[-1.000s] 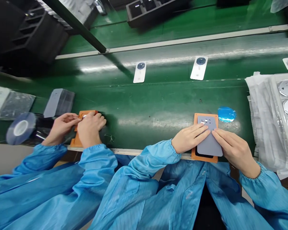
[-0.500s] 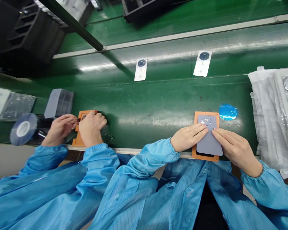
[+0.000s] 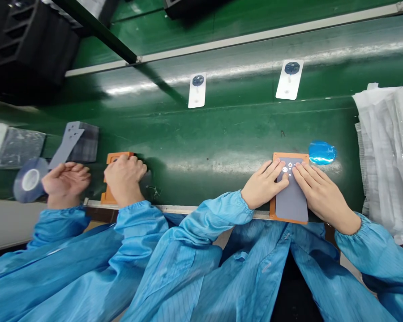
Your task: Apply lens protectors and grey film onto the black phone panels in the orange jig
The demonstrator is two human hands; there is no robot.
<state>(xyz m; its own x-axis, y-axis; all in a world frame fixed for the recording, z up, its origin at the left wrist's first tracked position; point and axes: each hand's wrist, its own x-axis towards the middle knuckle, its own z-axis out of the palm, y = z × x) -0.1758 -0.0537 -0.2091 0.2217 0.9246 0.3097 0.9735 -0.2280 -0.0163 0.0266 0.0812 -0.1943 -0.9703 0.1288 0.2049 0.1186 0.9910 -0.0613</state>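
Note:
A grey phone-back-shaped panel [image 3: 290, 203] with small cut-outs near its top lies in an orange fixture [image 3: 273, 217] at the table's front edge. My left hand [image 3: 263, 183] rests on the panel's upper left, fingers stretched out, thumb on the surface beside the holes. On the upper right side lies my right hand [image 3: 317, 185], its fingers extended flat across the panel and the fixture's edge. Neither hand grips anything. Just behind the fixture is a round blue film piece [image 3: 322, 153].
Two white plates with dark round camera areas [image 3: 197, 90] [image 3: 289, 79] lie farther back on the green surface. Plastic-wrapped trays [image 3: 383, 156] stand at right. At left, a co-worker's hands [image 3: 126, 179] are near another orange fixture [image 3: 109, 194], a tape roll [image 3: 31, 180] and grey panels [image 3: 89, 141].
The grey panel has gone from tilted to straight within the fixture. Both my hands lie flatter on its upper part. The co-worker's left hand has moved left, off their fixture.

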